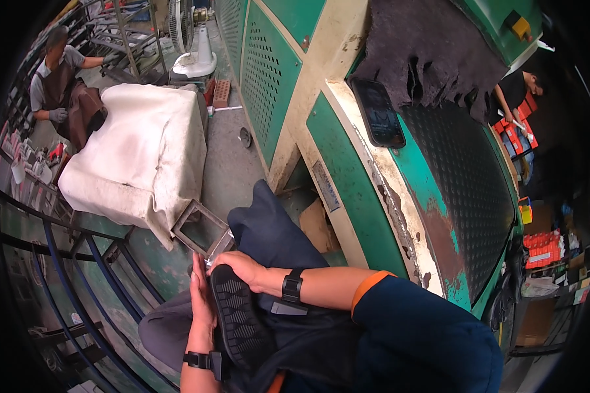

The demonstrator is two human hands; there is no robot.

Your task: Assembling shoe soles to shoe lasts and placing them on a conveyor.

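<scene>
One green-and-cream machine [354, 167] is filling the right side, and one block under white cloth [141, 131] is standing at upper left. Two other people are working farther off, one at the left [59, 85], one at the right [517, 92]. One fan [204, 46] is standing behind the block. One square metal frame [214, 217] is sitting just beyond the hands. One black shoe [239, 321] is lying over the wearer's lap, its treaded sole facing up, its long axis running from the hands down and slightly rightward. The right hand [241, 270] is curling around its far end; the left hand [202, 298] is lying straight-fingered along its left side, whether pinching I cannot tell. One phone [379, 112] is resting on the machine; two black wristbands [292, 286] are circling the wrists.
</scene>
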